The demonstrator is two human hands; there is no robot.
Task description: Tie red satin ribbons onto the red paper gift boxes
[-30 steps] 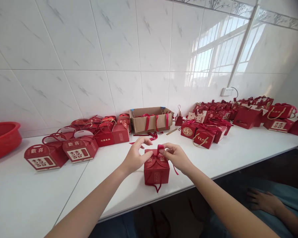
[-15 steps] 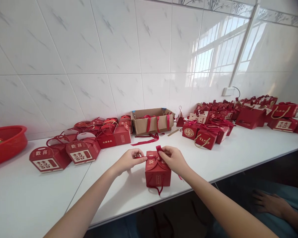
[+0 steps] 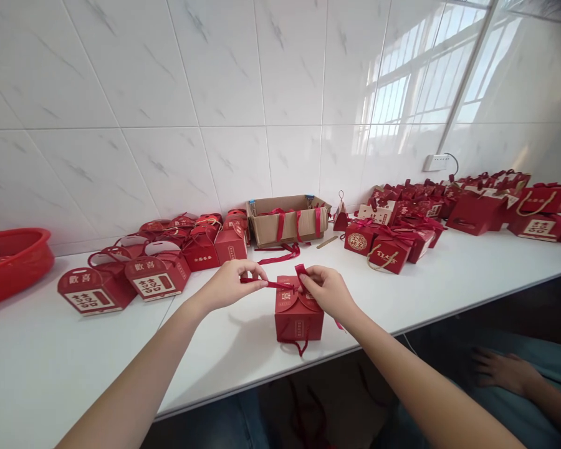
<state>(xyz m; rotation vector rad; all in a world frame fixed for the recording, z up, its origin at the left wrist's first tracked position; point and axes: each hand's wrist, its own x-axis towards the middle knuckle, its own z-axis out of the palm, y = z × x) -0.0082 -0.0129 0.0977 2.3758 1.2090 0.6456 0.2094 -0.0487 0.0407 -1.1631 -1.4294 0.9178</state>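
Observation:
A small red gift box (image 3: 299, 319) with curved top flaps and gold print stands upright near the table's front edge. A dark red cord handle (image 3: 301, 349) hangs down its front. Across its top runs a red ribbon (image 3: 277, 285). My left hand (image 3: 236, 284), left of the box, pinches one end of the ribbon, which is pulled straight out sideways. Above the box's right side, my right hand (image 3: 328, 290) pinches a raised loop of the same ribbon between thumb and finger. The knot area is partly hidden by the right fingers.
Red gift boxes (image 3: 156, 274) cluster at the left, more boxes (image 3: 389, 249) at the right. A cardboard carton (image 3: 287, 227) draped with ribbons stands by the wall. A red basin (image 3: 19, 268) sits far left. Another person's hand (image 3: 507, 372) rests below the table at right.
My left hand has moved away to the left, drawing the ribbon end out longer from the box. My right hand keeps its pinch on the loop. The whole view has shifted slightly.

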